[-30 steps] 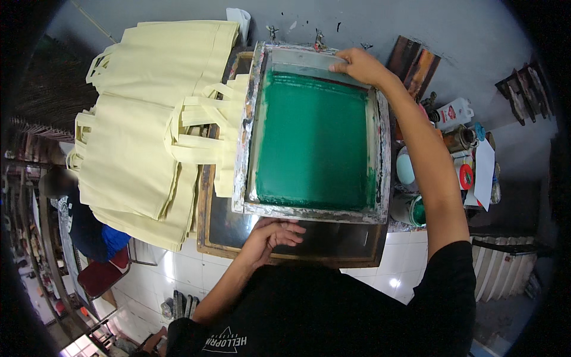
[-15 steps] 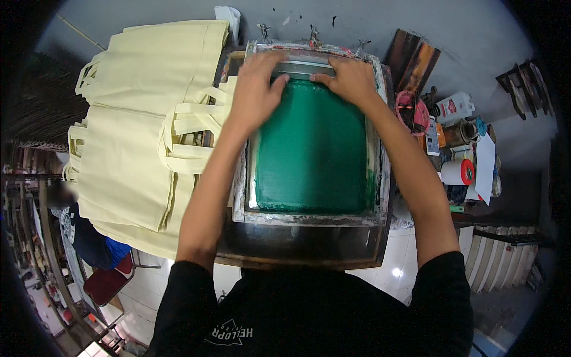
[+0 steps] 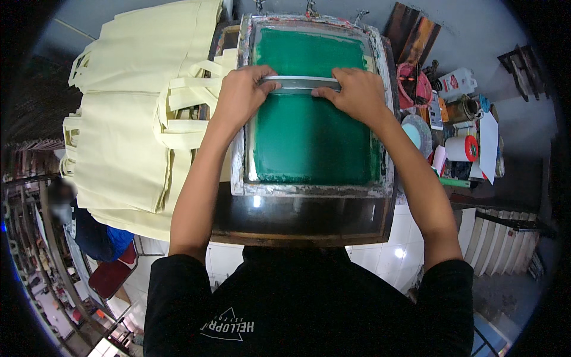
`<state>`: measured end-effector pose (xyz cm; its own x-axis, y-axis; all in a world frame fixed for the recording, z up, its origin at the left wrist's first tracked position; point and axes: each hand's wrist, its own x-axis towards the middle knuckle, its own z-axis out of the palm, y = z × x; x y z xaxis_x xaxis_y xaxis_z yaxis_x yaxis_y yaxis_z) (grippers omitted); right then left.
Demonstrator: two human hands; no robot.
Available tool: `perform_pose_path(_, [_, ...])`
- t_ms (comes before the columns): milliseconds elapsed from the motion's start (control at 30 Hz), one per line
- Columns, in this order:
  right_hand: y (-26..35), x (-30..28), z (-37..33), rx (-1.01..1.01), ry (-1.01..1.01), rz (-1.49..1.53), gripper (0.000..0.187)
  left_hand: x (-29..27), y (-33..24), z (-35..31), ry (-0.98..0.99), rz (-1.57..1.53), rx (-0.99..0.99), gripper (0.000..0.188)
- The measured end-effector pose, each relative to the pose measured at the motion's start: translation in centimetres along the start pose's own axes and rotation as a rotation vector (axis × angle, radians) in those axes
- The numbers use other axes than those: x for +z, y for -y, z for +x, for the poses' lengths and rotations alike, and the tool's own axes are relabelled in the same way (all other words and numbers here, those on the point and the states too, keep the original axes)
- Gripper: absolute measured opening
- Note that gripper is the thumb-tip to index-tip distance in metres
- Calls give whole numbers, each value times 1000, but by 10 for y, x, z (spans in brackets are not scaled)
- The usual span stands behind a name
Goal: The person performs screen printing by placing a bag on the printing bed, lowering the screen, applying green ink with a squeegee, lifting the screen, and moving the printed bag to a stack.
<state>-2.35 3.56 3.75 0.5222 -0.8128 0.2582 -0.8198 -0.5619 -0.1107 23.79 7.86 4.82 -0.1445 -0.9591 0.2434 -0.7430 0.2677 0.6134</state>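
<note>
A squeegee (image 3: 299, 83) with a pale metal handle lies across a screen printing frame (image 3: 309, 189). My left hand (image 3: 245, 89) grips its left end and my right hand (image 3: 359, 94) its right end, both thumbs on the near side. Green ink (image 3: 312, 140) covers the mesh on both sides of the squeegee, darker on the near side. The frame's border is smeared with dried ink. It rests on a dark, glossy board (image 3: 297, 217); hinge clamps (image 3: 311, 8) stand at its far edge. What lies under the mesh is mostly hidden.
Stacks of pale yellow tote bags (image 3: 125, 143) lie on the left, with handles (image 3: 184, 113) reaching close to the frame. At right stand a pink basket (image 3: 414, 86), a white bottle (image 3: 457, 83), a white tub (image 3: 461, 149) and a phone (image 3: 436, 113). A person sits at far left by a red chair (image 3: 113, 276).
Both hands have drawn the squeegee from the frame's far end toward me, to about a third of the way down. The view has shifted a little.
</note>
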Motion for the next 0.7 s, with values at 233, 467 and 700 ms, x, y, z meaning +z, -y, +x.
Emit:
perform_pose_path(233, [43, -13, -78, -16, -34, 56, 57, -8, -36, -82, 45, -31, -71, 20])
perform_pose_path(467, [81, -20, -147, 5, -23, 37, 44, -7, -58, -156, 11, -12, 15, 15])
perform_pose_path(700, [88, -19, -173, -150, -187, -23, 26, 11, -28, -201, -129, 135, 167, 108])
